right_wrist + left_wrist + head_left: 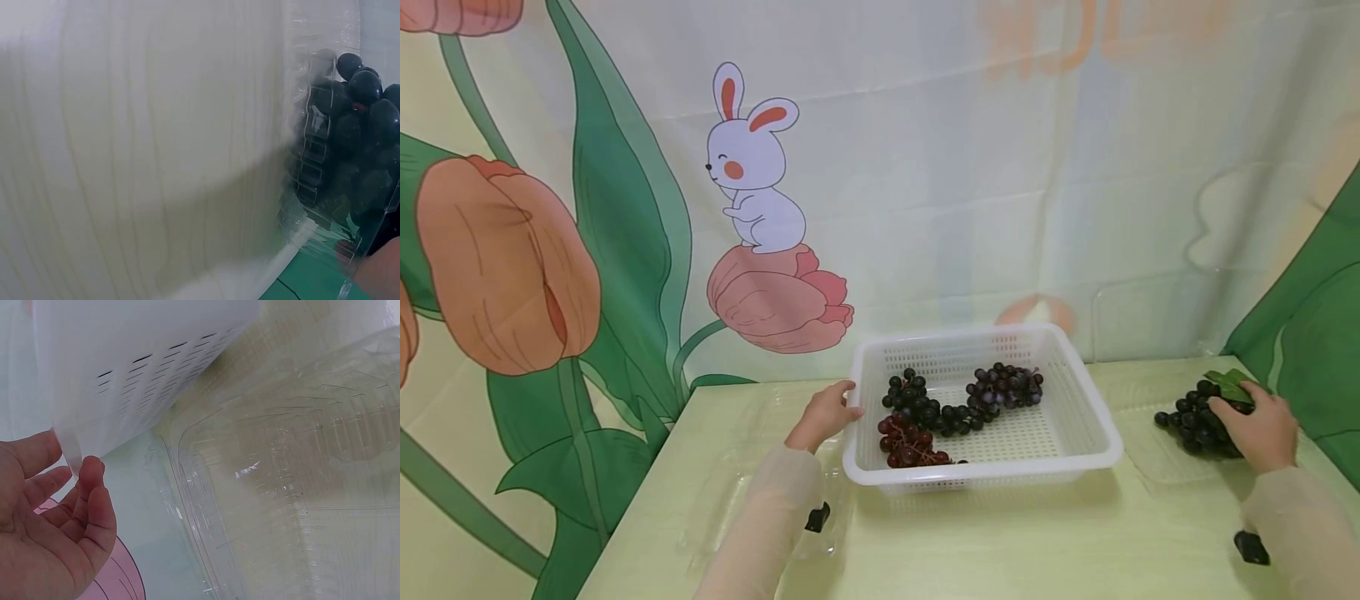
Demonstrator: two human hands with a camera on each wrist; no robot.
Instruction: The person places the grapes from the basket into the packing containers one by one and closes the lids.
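Observation:
A white plastic basket (985, 475) with slotted walls stands at the middle of the table. Dark grapes, a purplish bunch (1007, 387) and a red bunch (910, 443) lie in it. My left hand (829, 414) pinches the basket's left rim between thumb and fingers, as the left wrist view shows with the hand (62, 519) at the rim. Over at the right, my right hand (1262, 427) grips a bunch of black grapes (1191, 417) with green leaves (1228, 385), at a clear plastic container (1157, 462). Container walls partly cover those grapes (365, 134) in the right wrist view.
Left of the basket lies another clear plastic container (722, 492), under my left forearm. Behind the table hangs a cloth backdrop (940, 167) printed with tulips and a rabbit. The pale yellow tabletop (1000, 542) runs along the front.

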